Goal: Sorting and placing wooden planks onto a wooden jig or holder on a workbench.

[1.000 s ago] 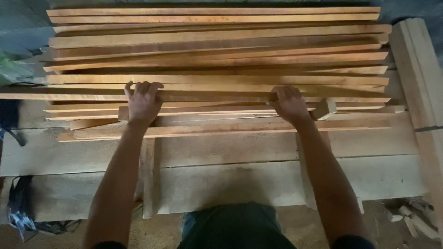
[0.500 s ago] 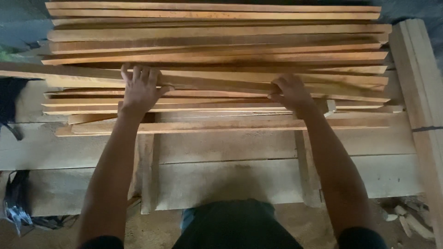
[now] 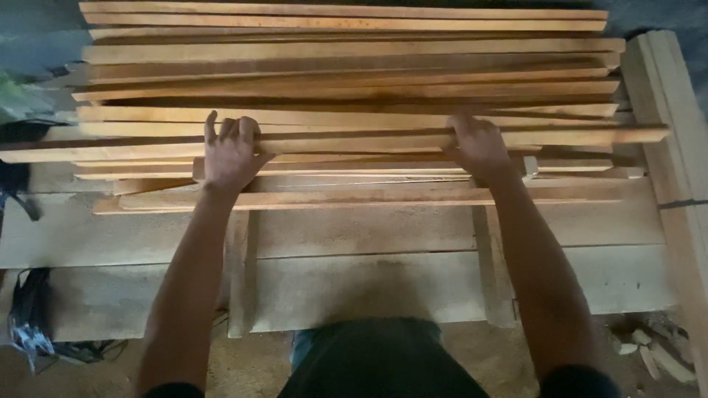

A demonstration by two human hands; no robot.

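Left hand [image 3: 230, 153], right hand [image 3: 479, 145]: each grip clenched over long wooden strip [image 3: 354, 141] atop stack [image 3: 346, 59].

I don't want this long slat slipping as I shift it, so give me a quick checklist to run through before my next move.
1. Left hand on the long slat: ok, fingers curl over it.
2. Right hand on the same slat: ok.
3. Hands spread well apart: ok.
4. Slat level: not ok, its left end sits lower.
5. Slat free of the stacked slats behind: cannot tell.
6. Workbench edge near you: ok, bare boards.
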